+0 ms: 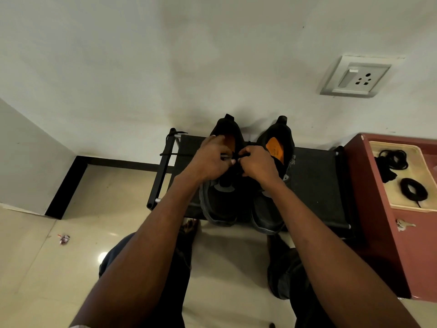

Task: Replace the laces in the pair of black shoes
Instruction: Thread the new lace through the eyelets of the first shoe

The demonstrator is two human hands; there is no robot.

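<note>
Two black shoes with orange insoles stand side by side on a black rack [314, 185], toes toward me. Both hands work over the left shoe [221, 202]. My left hand [210, 159] pinches a black lace [240, 156] near the shoe's upper eyelets. My right hand [257, 164] pinches the same lace from the other side. The lace's path through the eyelets is hidden under my fingers. The right shoe [275, 147] stands untouched beside them. Another black lace [170, 153] hangs over the rack's left end.
A dark red cabinet [373, 221] stands right of the rack, with a cream tray [402, 207] on top holding coiled black laces [413, 189]. Keys [403, 224] lie on the cabinet. A wall socket [357, 78] is above. My knees are below the rack.
</note>
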